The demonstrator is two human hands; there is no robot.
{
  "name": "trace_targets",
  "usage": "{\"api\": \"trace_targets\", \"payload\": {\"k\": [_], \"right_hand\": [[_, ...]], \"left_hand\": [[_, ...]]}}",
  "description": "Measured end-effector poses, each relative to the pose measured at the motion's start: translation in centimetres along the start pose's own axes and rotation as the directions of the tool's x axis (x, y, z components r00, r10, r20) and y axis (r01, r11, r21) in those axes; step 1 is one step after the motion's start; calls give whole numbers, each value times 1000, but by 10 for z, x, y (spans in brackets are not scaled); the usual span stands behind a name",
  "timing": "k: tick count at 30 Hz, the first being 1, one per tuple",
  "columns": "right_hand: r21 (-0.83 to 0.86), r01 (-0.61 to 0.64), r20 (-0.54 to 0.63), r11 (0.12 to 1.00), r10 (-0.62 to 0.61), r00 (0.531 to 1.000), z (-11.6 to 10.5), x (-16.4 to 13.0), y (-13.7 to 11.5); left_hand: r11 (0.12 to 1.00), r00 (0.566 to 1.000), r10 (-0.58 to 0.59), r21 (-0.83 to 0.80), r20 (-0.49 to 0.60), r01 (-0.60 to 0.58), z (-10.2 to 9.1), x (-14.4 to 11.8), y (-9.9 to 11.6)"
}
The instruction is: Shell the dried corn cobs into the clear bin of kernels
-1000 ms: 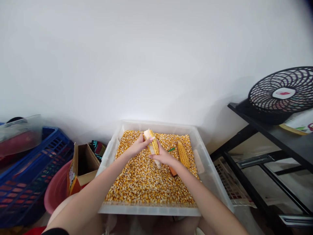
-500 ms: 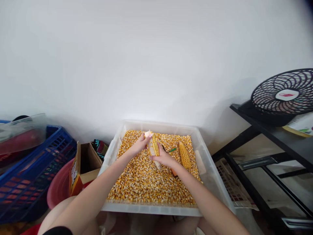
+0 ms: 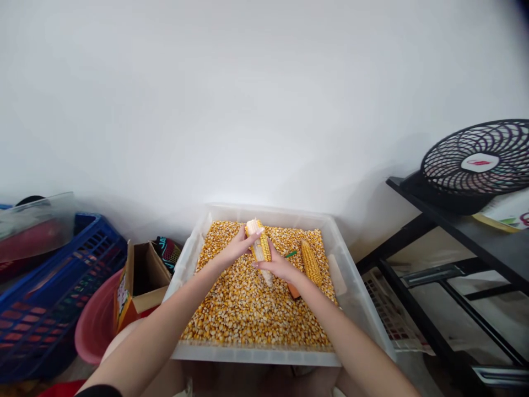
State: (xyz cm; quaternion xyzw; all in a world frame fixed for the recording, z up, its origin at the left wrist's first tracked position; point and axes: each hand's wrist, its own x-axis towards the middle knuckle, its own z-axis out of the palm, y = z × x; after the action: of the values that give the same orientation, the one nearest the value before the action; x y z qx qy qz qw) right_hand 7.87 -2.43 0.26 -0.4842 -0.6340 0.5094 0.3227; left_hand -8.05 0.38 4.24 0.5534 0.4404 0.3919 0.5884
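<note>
An ear of corn, partly stripped to the pale cob, is held between both hands above the loose kernels. My left hand grips its upper end, with the thumb lying across the bared part. Lower down, my right hand is closed round the ear's other end. A second ear of corn, full of kernels, lies on the kernels to the right. Beside my right wrist an orange thing and a green-tipped piece show in part.
The clear plastic bin stands against a white wall. At left are a blue crate, a pink basin and an opened cardboard box. A black rack on the right carries a fan.
My left thumb has shifted down along the ear, and more bare cob shows at its upper end. The view has moved slightly; my right hand keeps its hold.
</note>
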Motion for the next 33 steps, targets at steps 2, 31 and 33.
{"api": "trace_targets", "payload": {"k": [2,31,33], "right_hand": [[32,13,38,999,-14,999,1,0,0],[82,77,62,994,-82,995,4,0,-6],[82,89,66,993,-94,993,3,0,-5]], "left_hand": [[1000,1000,-10,2,-11,10,1,1,-2],[998,998,56,-42,8,-56,3,-1,-1],[997,997,64,-37,32,-63,2,-2,0]]}}
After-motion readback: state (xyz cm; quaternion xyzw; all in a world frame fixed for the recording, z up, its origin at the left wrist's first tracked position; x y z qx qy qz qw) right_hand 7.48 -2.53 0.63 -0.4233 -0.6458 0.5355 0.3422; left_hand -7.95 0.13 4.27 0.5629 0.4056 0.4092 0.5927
